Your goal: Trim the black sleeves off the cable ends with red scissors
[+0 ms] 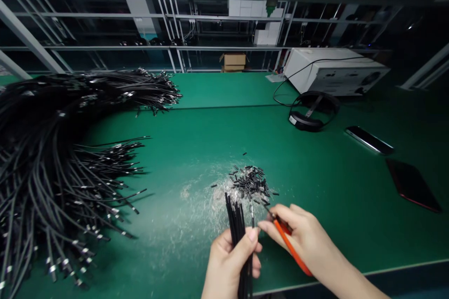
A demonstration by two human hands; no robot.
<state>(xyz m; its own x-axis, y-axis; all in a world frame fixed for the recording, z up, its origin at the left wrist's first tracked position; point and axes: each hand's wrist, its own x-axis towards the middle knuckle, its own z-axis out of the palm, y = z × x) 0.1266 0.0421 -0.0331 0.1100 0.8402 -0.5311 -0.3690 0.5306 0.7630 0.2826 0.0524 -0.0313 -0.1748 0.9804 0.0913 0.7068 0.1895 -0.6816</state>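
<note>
My left hand [233, 259] is wrapped around a bunch of black cables [235, 219], their ends pointing up and away from me. One cable end [252, 215] stands apart from the rest and shows a pale, bare-looking section. In my right hand [301, 231] are orange-handled cutters [289, 247], their tip close to that separate cable end; whether the jaws touch it I cannot tell. Just beyond both hands lies a pile of short black cut pieces [250, 181], with pale fine strands [219, 198] scattered around it on the green table [175, 149].
A large heap of black cables [42, 149] with pale-marked ends covers the left side. At the back right sits a white box-shaped device [333, 72], with a black headband-like device [312, 112] before it. A phone [369, 140] and a dark flat object [412, 184] lie on the right.
</note>
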